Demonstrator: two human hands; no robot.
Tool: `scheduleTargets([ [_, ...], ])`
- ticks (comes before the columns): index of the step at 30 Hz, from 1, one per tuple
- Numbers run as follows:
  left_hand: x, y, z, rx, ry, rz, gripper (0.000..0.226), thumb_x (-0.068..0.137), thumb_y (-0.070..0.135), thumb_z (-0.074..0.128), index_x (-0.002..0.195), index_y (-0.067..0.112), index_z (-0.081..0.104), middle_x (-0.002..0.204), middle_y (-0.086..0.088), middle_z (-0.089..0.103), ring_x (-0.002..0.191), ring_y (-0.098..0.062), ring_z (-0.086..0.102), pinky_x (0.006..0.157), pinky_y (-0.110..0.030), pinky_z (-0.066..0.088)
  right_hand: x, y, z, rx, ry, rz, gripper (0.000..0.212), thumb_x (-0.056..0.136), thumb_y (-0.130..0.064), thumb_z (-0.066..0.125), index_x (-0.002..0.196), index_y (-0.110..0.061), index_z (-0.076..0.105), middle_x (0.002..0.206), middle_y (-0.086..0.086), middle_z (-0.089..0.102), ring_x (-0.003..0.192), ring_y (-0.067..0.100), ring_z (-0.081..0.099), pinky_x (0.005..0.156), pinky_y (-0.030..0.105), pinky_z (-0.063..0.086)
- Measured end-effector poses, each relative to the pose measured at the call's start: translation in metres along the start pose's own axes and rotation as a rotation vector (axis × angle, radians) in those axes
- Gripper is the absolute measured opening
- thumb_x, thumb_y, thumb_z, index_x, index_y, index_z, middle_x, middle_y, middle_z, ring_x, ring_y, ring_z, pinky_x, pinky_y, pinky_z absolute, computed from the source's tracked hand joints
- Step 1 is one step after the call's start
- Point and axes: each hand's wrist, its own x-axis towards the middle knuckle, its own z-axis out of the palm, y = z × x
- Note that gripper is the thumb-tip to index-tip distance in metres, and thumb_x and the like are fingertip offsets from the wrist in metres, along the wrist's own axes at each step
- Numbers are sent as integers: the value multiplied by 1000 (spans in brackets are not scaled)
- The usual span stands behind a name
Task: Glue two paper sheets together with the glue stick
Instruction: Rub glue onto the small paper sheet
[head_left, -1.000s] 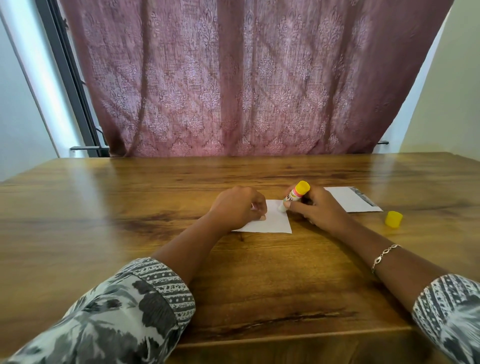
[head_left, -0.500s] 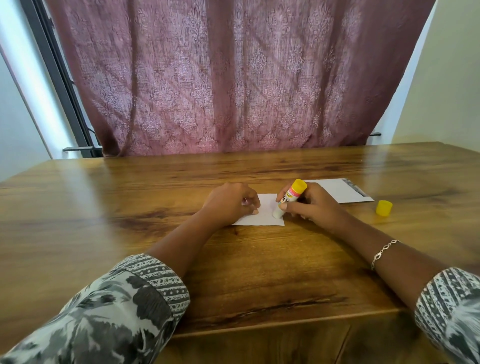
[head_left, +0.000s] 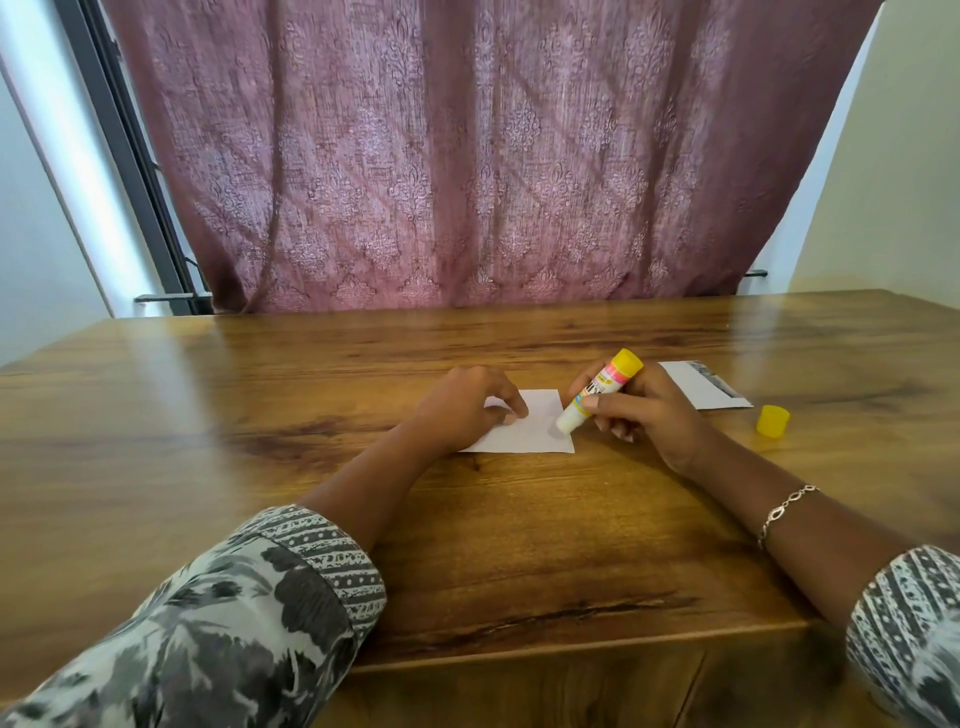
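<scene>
Pressing down on a small white paper sheet (head_left: 524, 428), the left hand (head_left: 465, 408) lies curled over its left part, fingertips flat on the paper and nothing held inside the fist. The sheet rests flat on the wooden table (head_left: 260, 441), near the middle. The right hand (head_left: 647, 415) is closed around the glue stick (head_left: 597, 397) — thumb and fingers pinch its barrel, the yellow end tilted up and away, the pale glue tip down on the sheet's right edge. Behind that hand lies a second paper sheet (head_left: 706, 392), partly hidden by the knuckles, with a dark printed strip along its far side. The yellow cap (head_left: 773, 421) stands on the table just right of it — apart from both sheets. A thin bracelet (head_left: 784, 512) circles the right wrist.
</scene>
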Motion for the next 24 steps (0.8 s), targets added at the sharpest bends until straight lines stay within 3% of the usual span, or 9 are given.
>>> scheduleTargets([
  [4,1,-3,-7,-49,-108,38,28,79,-1,62,102,13,71,118,-5,64,111,-20,55,97,-27,38,2,3,-3,44,57,8,10,69,-22,59,76,-18,66,43,-4,55,38,5,42,37,13,32],
  [8,0,-4,-14,-46,-233,-18,32,83,5,61,113,15,65,131,-4,56,121,-20,47,95,-28,36,4,3,-4,99,100,21,10,69,-22,59,75,-18,66,43,-4,55,38,6,42,36,14,31],
  [12,-1,-4,-18,-40,-296,-87,36,86,11,59,121,20,59,139,-3,47,127,-20,39,105,-34,32,5,4,-7,101,166,58,5,80,-17,61,79,-18,65,44,-4,54,37,6,42,37,16,30],
  [24,6,8,-6,369,-120,-204,42,83,49,56,116,22,55,125,-5,51,115,-23,46,83,-32,41,13,11,-3,59,240,160,8,86,-15,58,86,-21,64,62,5,54,46,10,44,35,17,34],
])
